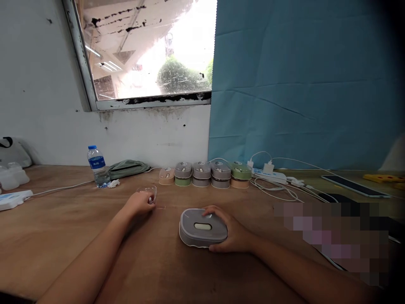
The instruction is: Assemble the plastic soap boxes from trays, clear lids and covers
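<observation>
My right hand (232,232) is wrapped around the right end of a grey rounded box (190,237), thumb at the near side and fingers over the far edge. This box rests on the wooden table, and a pale oval slot (202,226) shows in the middle of its top. Further back and to the left, my left hand (141,203) is closed, its fingers pinching at the near edge of a clear plastic piece (152,188). The fingers partly cover that piece, so its full shape is hidden.
Behind my hands stands a row of similar boxes, grey (201,169), green (241,170) and peach (166,176), mostly stacked in twos. A water bottle (98,168) and a green pouch (128,168) are left; a power strip (270,175), cables and a phone (354,186) lie right.
</observation>
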{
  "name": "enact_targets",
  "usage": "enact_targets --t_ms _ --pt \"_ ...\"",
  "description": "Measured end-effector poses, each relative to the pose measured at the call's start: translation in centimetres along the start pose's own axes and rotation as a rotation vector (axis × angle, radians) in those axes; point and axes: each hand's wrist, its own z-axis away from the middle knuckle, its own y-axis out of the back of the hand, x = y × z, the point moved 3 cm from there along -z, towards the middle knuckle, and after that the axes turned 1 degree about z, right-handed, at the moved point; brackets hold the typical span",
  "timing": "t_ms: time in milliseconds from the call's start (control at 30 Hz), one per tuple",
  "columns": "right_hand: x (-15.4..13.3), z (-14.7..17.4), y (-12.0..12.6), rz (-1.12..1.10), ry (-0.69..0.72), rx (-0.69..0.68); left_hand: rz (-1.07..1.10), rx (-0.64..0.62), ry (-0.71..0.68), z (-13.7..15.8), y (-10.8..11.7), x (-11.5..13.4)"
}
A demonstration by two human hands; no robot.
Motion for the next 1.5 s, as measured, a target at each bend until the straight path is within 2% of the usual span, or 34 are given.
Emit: enact_targets --t_ms 167,300,467,800,933,1000,1067,1133,1167,1200,1233,1300,1333,1367,1433,1500 --pt "0.0 -0.1 0.0 0.034 -0.014 0.006 0.016 0.025 0.126 -0.1 0.2 -5.6" --pt "0.3 -0.1 -0.1 0.056 -0.037 0.016 0.076 0.049 0.132 0.3 0.3 -7.9" --pt "0.2 -0.2 0.0 0.061 -0.056 0.041 0.149 0.092 0.145 0.6 -0.1 -8.6" --pt "0.3 -0.3 0.1 0.044 -0.059 0.079 0.197 0.1 0.143 1.2 0.5 -8.1" --pt "0.3 -0.3 0.1 0.06 -0.071 0.089 0.162 0.168 0.149 1.0 1.0 -7.8" --pt "0.3 -0.2 0.1 0.066 -0.078 0.098 0.137 0.24 0.155 0.9 1.6 -7.0" --pt "0.4 -0.2 0.2 0.061 -0.085 0.107 0.169 0.354 0.125 0.8 2.3 -5.1" --pt "0.4 -0.2 0.2 0.055 -0.089 0.113 0.329 0.481 0.026 1.0 2.9 -2.0" --pt "0.4 -0.2 0.2 0.056 -0.092 0.114 0.461 0.503 -0.043 1.1 2.8 0.0" --pt "0.4 -0.2 0.2 0.058 -0.097 0.117 0.61 0.473 -0.114 1.2 2.5 2.0" --pt "0.4 -0.2 0.2 0.061 -0.101 0.123 0.773 0.372 -0.189 1.3 1.9 4.2" --pt "0.4 -0.1 0.2 0.069 -0.11 0.138 1.111 0.058 -0.289 1.6 -0.1 8.2" --pt "0.4 -0.1 0.2 0.073 -0.111 0.148 1.228 -0.067 -0.297 1.7 -1.0 9.7" --pt "0.5 -0.1 0.2 0.075 -0.108 0.157 1.291 -0.132 -0.294 1.9 -1.9 10.8" --pt "0.6 -0.1 0.2 0.071 -0.108 0.17 1.358 -0.163 -0.282 1.9 -3.1 11.7" --pt "0.7 -0.2 0.2 0.06 -0.112 0.183 1.38 -0.142 -0.287 1.8 -3.6 11.6"
